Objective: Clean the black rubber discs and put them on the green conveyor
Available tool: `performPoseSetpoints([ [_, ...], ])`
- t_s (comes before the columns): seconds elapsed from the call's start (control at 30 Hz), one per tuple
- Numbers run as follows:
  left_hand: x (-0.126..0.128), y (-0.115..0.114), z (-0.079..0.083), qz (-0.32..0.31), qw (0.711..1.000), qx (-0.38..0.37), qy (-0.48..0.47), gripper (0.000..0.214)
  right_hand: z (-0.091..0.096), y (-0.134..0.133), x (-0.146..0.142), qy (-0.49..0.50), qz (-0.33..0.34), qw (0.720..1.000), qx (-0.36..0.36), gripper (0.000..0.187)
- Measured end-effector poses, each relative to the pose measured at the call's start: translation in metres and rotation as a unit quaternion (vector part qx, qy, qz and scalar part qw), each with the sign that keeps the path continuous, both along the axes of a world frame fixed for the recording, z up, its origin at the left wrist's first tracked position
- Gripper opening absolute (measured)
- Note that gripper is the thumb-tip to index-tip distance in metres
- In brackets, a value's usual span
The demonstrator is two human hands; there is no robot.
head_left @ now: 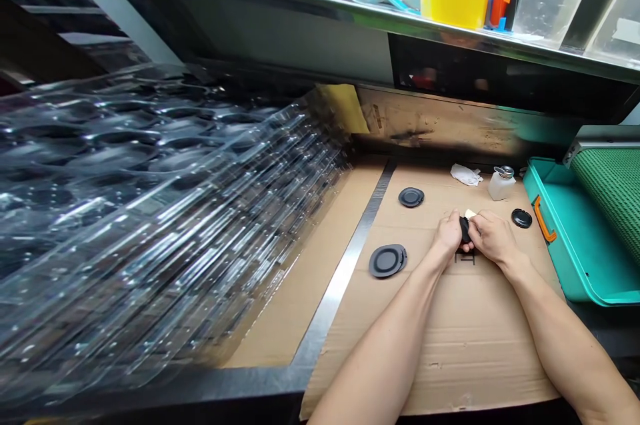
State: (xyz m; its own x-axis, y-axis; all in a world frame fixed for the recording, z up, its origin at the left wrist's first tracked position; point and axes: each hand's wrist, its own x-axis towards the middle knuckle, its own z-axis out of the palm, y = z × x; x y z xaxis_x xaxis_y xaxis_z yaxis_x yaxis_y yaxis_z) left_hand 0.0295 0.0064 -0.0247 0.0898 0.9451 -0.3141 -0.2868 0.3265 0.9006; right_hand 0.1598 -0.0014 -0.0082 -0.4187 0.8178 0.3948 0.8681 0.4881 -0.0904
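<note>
My left hand (pixel 449 233) is closed around a round black plastic part (pixel 465 230), held a little above the cardboard. My right hand (pixel 493 237) is pressed up against the same part, fingers pinched. A small pale piece (pixel 470 214), perhaps folded cloth or paper, sticks up between the hands at the right fingertips. Two dark round disc parts with raised rings lie to the left, one disc (pixel 411 196) farther back and a larger-looking disc (pixel 388 260) nearer. To the right of my hands rests a glossy black disc (pixel 521 218).
Tall stacks of clear plastic trays (pixel 150 212) fill the left side. Behind my hands are a crumpled white wipe (pixel 467 175) and a small bottle with a metal top (pixel 501 183). A teal bin (pixel 575 265) and green conveyor belt (pixel 613 178) stand right. A shelf (pixel 320 2) runs above.
</note>
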Motion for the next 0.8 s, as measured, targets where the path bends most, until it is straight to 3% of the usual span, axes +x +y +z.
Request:
performPoseSetpoints([
  [0.17, 0.0, 0.002, -0.001, 0.024, 1.0, -0.002, -0.007, 0.046, 0.001, 0.0, -0.003, 0.027, 0.015, 0.999, 0.034, 0.026],
  [0.3, -0.001, 0.004, -0.006, -0.005, 1.0, 0.001, -0.011, 0.052, -0.003, 0.0, 0.001, 0.077, 0.026, 0.996, 0.029, 0.023],
  [0.63, -0.002, 0.0, -0.009, -0.045, 0.989, 0.05, 0.135, 0.063, -0.007, 0.002, 0.004, 0.025, -0.006, 1.0, -0.001, 0.019],
  [0.8, -0.002, -0.004, -0.007, -0.044, 0.987, 0.066, 0.138, 0.063, -0.005, 0.002, 0.003, 0.006, -0.014, 1.0, -0.007, 0.021],
])
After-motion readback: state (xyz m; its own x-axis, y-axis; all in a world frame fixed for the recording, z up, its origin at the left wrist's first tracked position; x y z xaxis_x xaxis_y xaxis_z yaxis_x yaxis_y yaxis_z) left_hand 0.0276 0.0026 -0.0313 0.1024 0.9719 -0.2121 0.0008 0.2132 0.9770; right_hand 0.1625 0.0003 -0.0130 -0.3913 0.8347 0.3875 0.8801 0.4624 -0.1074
